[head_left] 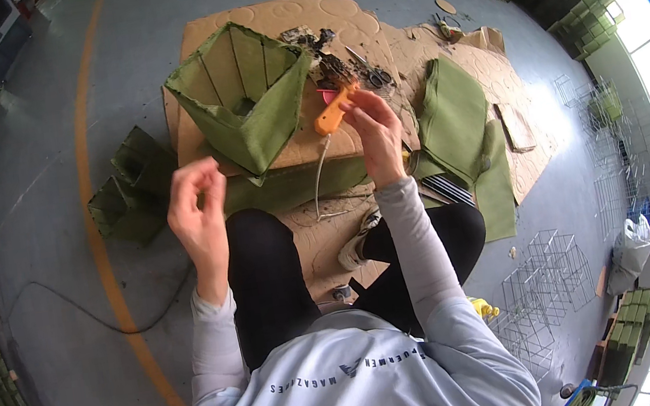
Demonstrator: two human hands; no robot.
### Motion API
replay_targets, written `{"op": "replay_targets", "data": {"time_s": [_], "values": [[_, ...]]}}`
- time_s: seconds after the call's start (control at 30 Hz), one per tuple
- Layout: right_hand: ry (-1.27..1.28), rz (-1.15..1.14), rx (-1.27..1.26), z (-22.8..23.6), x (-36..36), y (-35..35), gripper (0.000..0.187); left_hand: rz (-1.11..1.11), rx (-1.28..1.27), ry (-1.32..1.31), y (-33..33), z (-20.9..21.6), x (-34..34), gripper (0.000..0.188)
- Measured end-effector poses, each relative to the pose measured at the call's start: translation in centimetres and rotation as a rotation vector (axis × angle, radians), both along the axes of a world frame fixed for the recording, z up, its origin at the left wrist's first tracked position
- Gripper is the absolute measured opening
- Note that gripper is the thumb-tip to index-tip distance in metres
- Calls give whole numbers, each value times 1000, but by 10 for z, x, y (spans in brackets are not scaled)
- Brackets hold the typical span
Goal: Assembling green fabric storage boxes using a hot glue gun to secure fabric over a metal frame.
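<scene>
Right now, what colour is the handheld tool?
The handheld tool is orange, clearest in the head view.

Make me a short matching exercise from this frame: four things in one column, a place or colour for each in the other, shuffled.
Things
1. Orange tool
2. Large green container
3. Wire frames
4. Long stripe

Places and colours
A. On the floor, right side of the picture
B. Yellow-orange, running down the picture's left
C. In the right hand
D. On the cardboard, open side showing

Pairs: 1-C, 2-D, 3-A, 4-B
</scene>
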State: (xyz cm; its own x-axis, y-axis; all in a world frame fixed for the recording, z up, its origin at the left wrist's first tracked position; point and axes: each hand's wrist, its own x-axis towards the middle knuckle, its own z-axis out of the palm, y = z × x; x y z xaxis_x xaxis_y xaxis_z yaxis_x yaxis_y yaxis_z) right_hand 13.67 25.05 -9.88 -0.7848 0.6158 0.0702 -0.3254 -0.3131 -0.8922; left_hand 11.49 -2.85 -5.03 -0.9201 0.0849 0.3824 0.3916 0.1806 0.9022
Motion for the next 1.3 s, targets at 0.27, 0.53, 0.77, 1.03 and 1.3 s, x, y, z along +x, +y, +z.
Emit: {"op": "replay_targets", "data": {"time_s": [0.27,0.53,0.77,1.03,1.3], "values": [[66,248,189,-36,-73,-34,61,-255,353,-137,48,-16,-95,79],[-15,-135,882,5,-23,-64,30,100,382,15,4,-27,-129,59],[298,-164,1481,37,-31,-44,39,13,-369,936,37,-7,-65,24],[384,-74,1641,50,-47,-27,44,115,-389,1019,36,-2,-93,23],[448,-40,1679,56,-60,-24,45,47,-582,1108,30,-6,-98,24]]}}
